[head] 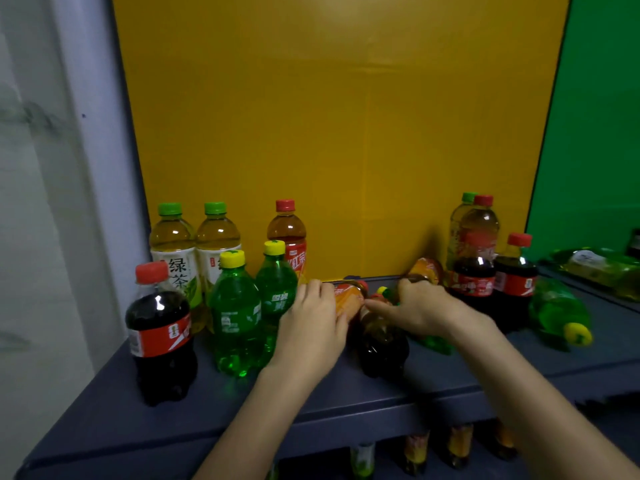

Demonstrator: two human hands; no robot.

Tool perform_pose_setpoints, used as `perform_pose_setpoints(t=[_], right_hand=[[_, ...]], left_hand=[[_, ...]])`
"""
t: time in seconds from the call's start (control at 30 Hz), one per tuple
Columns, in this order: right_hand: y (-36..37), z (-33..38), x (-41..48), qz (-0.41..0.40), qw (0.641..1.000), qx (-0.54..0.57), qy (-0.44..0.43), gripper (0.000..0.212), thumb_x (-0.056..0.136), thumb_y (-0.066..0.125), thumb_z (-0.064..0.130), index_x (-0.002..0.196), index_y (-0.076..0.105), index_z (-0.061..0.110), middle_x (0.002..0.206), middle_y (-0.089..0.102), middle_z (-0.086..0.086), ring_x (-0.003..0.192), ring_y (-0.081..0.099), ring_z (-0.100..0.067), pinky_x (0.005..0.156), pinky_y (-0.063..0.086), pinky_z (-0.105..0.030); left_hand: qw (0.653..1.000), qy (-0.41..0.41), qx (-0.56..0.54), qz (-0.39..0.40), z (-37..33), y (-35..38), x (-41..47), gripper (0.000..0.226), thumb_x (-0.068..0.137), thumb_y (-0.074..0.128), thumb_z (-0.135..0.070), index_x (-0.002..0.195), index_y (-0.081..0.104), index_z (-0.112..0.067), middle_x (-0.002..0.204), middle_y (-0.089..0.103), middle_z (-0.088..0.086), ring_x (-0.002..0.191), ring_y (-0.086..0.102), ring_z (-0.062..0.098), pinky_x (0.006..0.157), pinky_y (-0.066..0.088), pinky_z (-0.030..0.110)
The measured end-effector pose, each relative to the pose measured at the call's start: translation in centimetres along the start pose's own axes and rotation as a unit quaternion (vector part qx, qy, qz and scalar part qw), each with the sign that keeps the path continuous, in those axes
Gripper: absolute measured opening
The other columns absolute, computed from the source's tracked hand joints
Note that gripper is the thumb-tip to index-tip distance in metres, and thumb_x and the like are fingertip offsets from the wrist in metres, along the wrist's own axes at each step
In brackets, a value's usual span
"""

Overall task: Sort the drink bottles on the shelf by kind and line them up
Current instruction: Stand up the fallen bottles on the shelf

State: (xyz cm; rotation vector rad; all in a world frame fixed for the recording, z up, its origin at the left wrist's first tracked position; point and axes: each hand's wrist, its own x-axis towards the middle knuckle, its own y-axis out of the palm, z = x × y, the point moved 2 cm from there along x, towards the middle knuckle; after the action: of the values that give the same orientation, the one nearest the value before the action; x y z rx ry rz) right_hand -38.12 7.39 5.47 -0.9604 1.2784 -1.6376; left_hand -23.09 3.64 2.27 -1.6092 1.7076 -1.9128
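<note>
On the dark blue shelf [349, 396], my left hand [311, 320] curls over a lying red tea bottle [349, 299] with an orange label. My right hand [422, 308] is closed around a lying green soda bottle [434, 341], whose yellow cap shows between thumb and fingers. A cola bottle [381, 348] lies between my hands, under my right fingertips. Standing at the left are a cola bottle [161, 336], two green tea bottles [175, 251], two green soda bottles [235, 317] and one red tea bottle [287, 237].
Another red tea bottle [427, 270] lies behind my right hand. To the right stand a green tea, a red tea and two cola bottles [476, 277]. A green soda bottle [557, 313] and a green tea bottle [602, 268] lie at the far right. More bottles [415, 452] stand on the shelf below.
</note>
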Motion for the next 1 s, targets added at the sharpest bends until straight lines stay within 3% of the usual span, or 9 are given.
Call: perform_pose_setpoints(t=[0.13,0.27,0.47,0.67,0.83,1.0], right_hand=[[2.2,0.0,0.2,0.054,0.997,0.058,0.02,0.072,0.081,0.042,0.069,0.114,0.058,0.007,0.121,0.06,-0.014,0.11,0.057,-0.03,0.088,0.043,-0.031],[4.3,-0.8,0.8,0.068,0.978,0.191,0.051,0.075,0.071,0.051,0.07,0.115,0.058,0.01,0.113,0.062,-0.012,0.103,0.059,-0.029,0.087,0.046,-0.032],[5.2,-1.6,-0.3,0.002,0.971,0.236,0.044,0.074,0.081,0.047,0.061,0.135,0.037,0.01,0.123,0.057,-0.011,0.11,0.054,-0.029,0.091,0.042,-0.033],[6.0,-1.8,-2.6,-0.118,0.937,0.327,-0.026,0.052,0.086,0.052,0.049,0.13,0.041,0.023,0.116,0.055,0.002,0.106,0.052,-0.018,0.084,0.038,-0.029],[7.3,-1.4,-3.2,-0.197,0.898,0.382,-0.095,0.059,0.084,0.058,0.045,0.136,0.035,0.027,0.12,0.047,0.009,0.107,0.048,-0.005,0.083,0.037,-0.015],[8.0,-0.8,-3.6,-0.225,0.894,0.355,-0.157,0.068,0.08,0.064,0.042,0.137,0.032,0.023,0.119,0.042,0.008,0.108,0.042,0.004,0.086,0.034,0.0]], left_hand=[[0.969,-0.103,0.084,0.207,-0.2,2.4,3.5,0.058,0.093,0.047,-0.042,0.135,0.033,-0.004,0.135,0.044,0.013,0.124,0.044,0.029,0.093,0.042,0.038],[0.95,-0.127,0.116,0.26,0.2,3.1,4.5,0.064,0.087,0.056,-0.046,0.133,0.039,-0.004,0.133,0.048,0.012,0.119,0.049,0.029,0.091,0.043,0.036],[0.966,-0.145,0.081,0.196,0.5,3.0,3.8,0.06,0.088,0.052,-0.043,0.13,0.038,-0.003,0.127,0.053,0.013,0.113,0.053,0.03,0.086,0.041,0.034],[0.986,-0.152,-0.026,0.066,0.6,2.7,2.5,0.058,0.09,0.048,-0.046,0.128,0.033,-0.005,0.128,0.051,0.015,0.112,0.054,0.031,0.083,0.043,0.036],[0.97,-0.156,-0.188,-0.011,0.5,3.3,1.5,0.066,0.089,0.054,-0.039,0.136,0.021,-0.007,0.135,0.044,0.016,0.119,0.05,0.03,0.091,0.043,0.033],[0.941,-0.164,-0.292,-0.038,0.7,3.8,1.0,0.065,0.088,0.058,-0.015,0.135,0.014,-0.002,0.137,0.04,0.02,0.123,0.047,0.031,0.097,0.042,0.035]])
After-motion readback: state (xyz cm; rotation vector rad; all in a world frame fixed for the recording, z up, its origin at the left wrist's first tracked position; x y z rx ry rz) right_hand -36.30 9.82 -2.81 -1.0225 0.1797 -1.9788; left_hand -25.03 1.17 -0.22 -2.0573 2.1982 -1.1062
